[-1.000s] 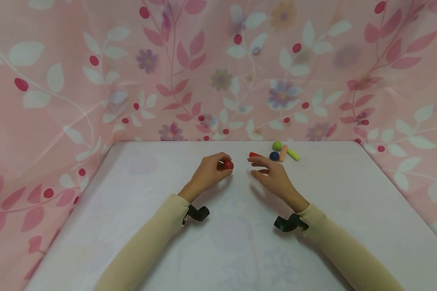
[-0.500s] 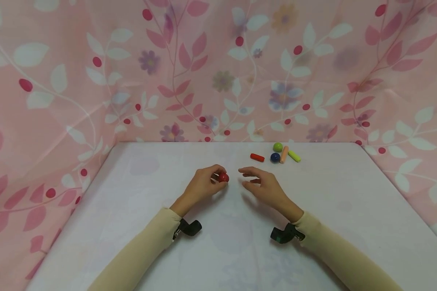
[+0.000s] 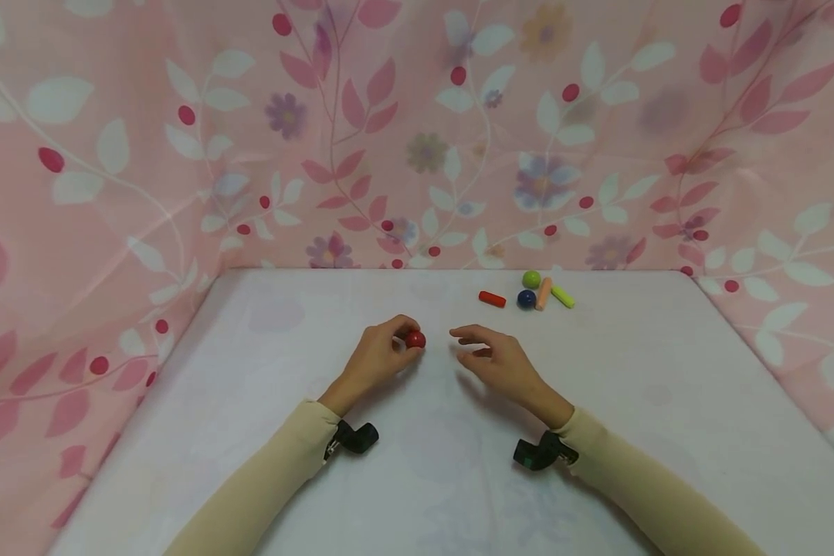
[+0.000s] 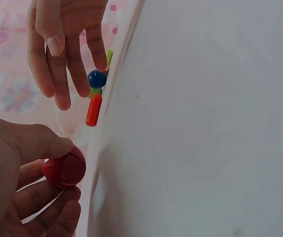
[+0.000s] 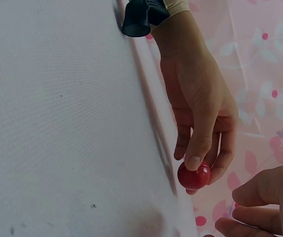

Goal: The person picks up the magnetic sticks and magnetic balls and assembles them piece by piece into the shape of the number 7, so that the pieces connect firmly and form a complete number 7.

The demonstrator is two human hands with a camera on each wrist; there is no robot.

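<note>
My left hand (image 3: 378,355) pinches a shiny red ball (image 3: 415,340) between thumb and fingers, close over the white table. In the left wrist view the thumb presses on the upper side of the red ball (image 4: 67,167), with fingertips beneath it. Just to the right, my right hand (image 3: 503,367) hovers with fingers relaxed and parted, holding nothing. Its fingertips point at the ball with a gap between. The right wrist view has the ball (image 5: 194,176) in the left hand (image 5: 200,108), and the right fingers (image 5: 260,190) at the lower right corner.
At the table's (image 3: 639,371) back right lie a red stick (image 3: 492,299), a dark blue ball (image 3: 526,300), a green ball (image 3: 531,279), an orange stick (image 3: 544,294) and a yellow-green stick (image 3: 563,296). A pink floral curtain (image 3: 417,139) stands behind the table.
Both hands have drawn back toward the body and slightly left, the left still pinching the red ball. The red stick, partly covered by the right hand earlier, now shows fully.
</note>
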